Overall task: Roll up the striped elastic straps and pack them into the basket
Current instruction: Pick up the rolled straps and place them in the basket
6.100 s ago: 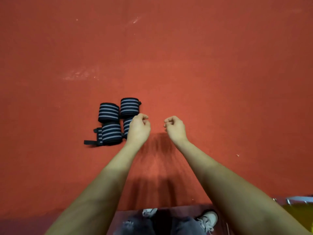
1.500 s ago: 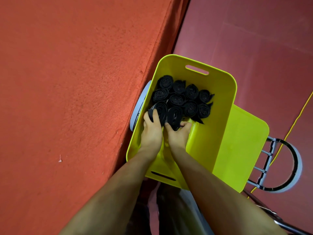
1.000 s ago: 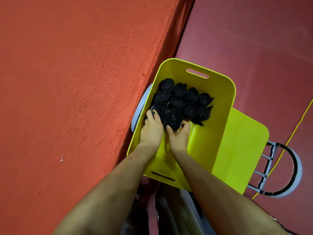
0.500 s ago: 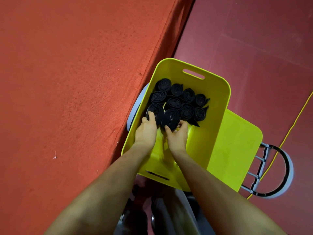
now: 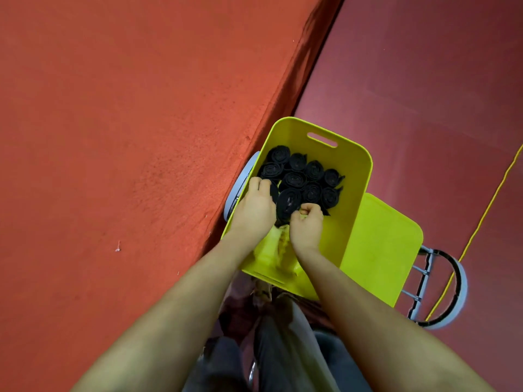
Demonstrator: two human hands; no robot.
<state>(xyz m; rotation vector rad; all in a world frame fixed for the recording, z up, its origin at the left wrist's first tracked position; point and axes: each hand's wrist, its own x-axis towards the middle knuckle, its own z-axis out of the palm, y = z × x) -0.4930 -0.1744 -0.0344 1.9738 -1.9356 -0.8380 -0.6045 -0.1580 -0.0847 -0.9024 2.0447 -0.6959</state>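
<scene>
Right hand [image 5: 307, 224] fingers now curled, pinching front roll [image 5: 288, 202]; left hand [image 5: 256, 207] grips neighbouring roll in basket [image 5: 365, 165]; risk: loose seating lets rolls unwind.

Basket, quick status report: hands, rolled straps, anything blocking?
Both hands in the lime-green basket. Left hand and right hand seat the nearest rolled straps. Near end of basket unfilled, nothing blocking.

The left hand [image 5: 256, 206] covers most of one rolled strap [image 5: 273, 190], the right hand's [image 5: 307, 224] curled fingertips hide whatever they pinch, the near basket [image 5: 353, 176] wall vanishes behind both forearms, and the tabletop [image 5: 127, 123] runs off the left edge.
</scene>
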